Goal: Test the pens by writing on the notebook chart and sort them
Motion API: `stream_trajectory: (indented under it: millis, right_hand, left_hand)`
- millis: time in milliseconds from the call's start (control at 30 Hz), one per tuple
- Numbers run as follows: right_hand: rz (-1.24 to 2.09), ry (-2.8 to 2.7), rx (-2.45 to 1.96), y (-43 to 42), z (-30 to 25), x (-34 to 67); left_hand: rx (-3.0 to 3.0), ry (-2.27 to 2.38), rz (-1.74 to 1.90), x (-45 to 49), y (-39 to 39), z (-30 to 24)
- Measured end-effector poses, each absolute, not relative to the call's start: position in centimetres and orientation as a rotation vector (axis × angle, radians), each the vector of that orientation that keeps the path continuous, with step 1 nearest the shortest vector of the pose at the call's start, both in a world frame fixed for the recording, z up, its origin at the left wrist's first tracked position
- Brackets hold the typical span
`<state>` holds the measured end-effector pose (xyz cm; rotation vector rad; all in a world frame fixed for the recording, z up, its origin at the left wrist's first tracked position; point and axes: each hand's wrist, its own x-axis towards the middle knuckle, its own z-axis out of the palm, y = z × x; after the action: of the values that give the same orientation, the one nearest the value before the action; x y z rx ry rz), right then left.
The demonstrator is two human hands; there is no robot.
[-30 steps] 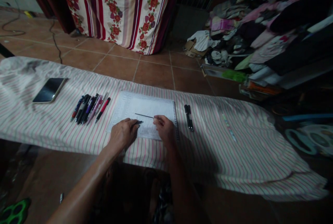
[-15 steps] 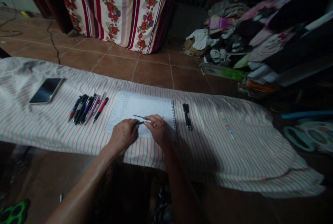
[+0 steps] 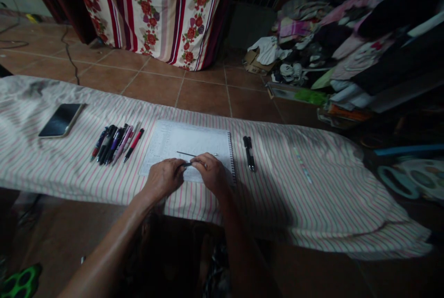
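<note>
Both of my hands are over a spiral notebook point(image 3: 194, 138) with writing on its page. My left hand point(image 3: 165, 175) is closed around one end of a dark pen barrel point(image 3: 188, 164). The fingertips of my right hand point(image 3: 210, 171) pinch the other end, so only a short stretch shows between them. Just beyond the fingers a thin dark stick, like a pen refill point(image 3: 185, 153), lies on the page, partly hidden by my right hand. A small shiny piece point(image 3: 215, 154) shows past the right knuckles; I cannot make out what it is.
Several pens point(image 3: 113, 144) lie side by side left of the notebook, with a phone point(image 3: 61, 120) farther left. Two black pens point(image 3: 249, 154) lie to the right, then a pale patterned stick point(image 3: 303, 165). A striped cloth point(image 3: 333, 196) covers the table. Clothes point(image 3: 312, 34) are piled behind.
My right fingertips have come in closer to my left hand and closed on the dark barrel, leaving less of it showing. The other things lie where they were.
</note>
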<state>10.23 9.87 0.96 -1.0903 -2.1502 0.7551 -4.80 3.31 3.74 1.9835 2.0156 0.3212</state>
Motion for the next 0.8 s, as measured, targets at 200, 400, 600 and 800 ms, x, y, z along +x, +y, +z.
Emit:
stream_trajectory:
  millis: [200, 400, 600, 800]
  right_hand:
    - [0.836, -2.142, -1.066, 9.8, 0.9, 10.4]
    - [0.870, -2.147, -1.089, 9.8, 1.0, 10.6]
    - [0.959, -2.022, -1.184, 10.1, 1.0, 11.1]
    - [1.054, -1.884, -1.240, 10.5, 1.3, 11.8]
  left_hand:
    - [2.013, 2.030, 0.275, -4.6, 3.3, 4.0]
    - [2.029, 2.025, 0.271, -4.5, 3.3, 4.1]
    - [2.036, 2.078, 0.267, -4.7, 3.2, 4.0]
    - [1.912, 2.113, 0.373, -5.9, 3.3, 3.7]
